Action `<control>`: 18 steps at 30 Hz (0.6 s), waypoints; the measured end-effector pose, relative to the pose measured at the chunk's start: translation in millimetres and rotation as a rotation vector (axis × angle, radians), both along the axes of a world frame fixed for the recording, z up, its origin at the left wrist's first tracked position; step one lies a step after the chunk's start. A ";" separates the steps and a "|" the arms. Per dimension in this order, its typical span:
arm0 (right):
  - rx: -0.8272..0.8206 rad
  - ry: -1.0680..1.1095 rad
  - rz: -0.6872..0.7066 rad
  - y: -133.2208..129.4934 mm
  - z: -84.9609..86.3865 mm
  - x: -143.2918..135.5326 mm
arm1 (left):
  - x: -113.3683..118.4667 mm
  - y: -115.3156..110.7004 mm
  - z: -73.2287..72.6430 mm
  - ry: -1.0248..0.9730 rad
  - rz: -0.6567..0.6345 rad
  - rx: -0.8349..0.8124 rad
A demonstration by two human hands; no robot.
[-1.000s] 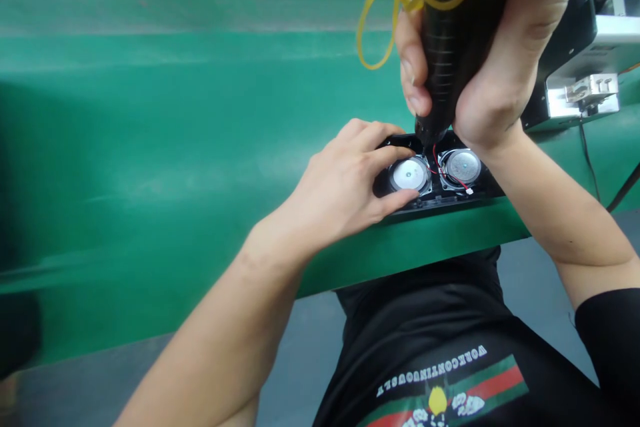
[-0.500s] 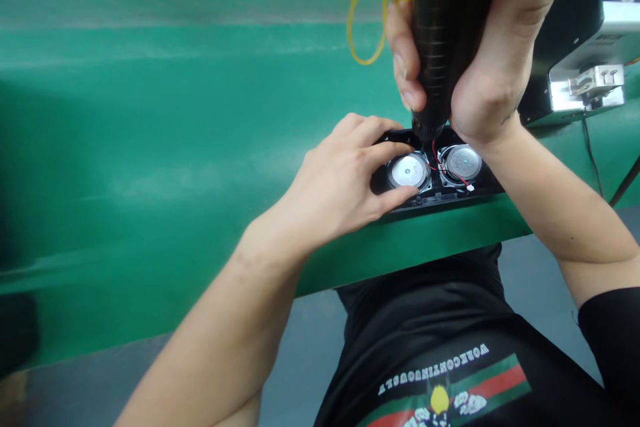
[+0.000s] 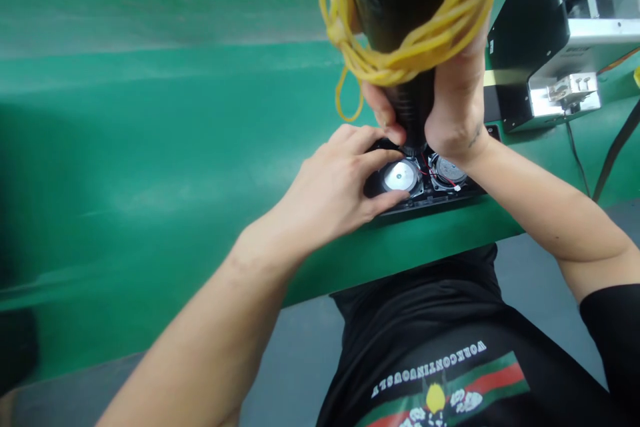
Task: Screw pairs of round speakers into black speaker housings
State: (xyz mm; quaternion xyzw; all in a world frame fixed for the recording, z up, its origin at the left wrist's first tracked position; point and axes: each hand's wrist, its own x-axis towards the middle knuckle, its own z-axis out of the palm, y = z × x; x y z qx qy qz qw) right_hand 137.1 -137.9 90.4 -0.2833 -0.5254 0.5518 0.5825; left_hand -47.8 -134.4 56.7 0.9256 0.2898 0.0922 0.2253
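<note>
My right hand [image 3: 453,107] is wrapped round a black power driver [image 3: 407,7], held upright with yellow bands [image 3: 410,57] wound about its body. The driver's lower end is over a black speaker housing [image 3: 430,203], near the upper right of the left round speaker [image 3: 400,175]; its tip is hidden. My left hand [image 3: 340,180] grips the housing's left end, fingers and thumb spread around that speaker. A second speaker [image 3: 449,172] with a red wire and white plug [image 3: 457,188] sits to the right, partly under my right wrist.
The housing lies near the front edge of a green work surface [image 3: 175,167]. At the upper right stands a black and silver machine [image 3: 565,47], with a dark cable [image 3: 579,159] below it. My black shirt [image 3: 440,327] is beyond the front edge.
The driver and my right hand have shifted left and downward in view, and more of the yellow bands shows. My left hand keeps its hold on the housing. The machine appears further left.
</note>
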 end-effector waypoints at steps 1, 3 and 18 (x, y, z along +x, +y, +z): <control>-0.003 -0.047 0.021 -1.9 0.9 1.3 | 0.2 0.1 0.1 0.015 0.003 -0.011; 0.004 -0.080 -0.030 -4.7 1.4 3.3 | 0.7 0.0 1.1 0.039 0.014 -0.027; -0.010 0.048 -0.103 -9.6 13.1 24.8 | -2.7 -4.1 -5.7 -0.070 -0.013 0.055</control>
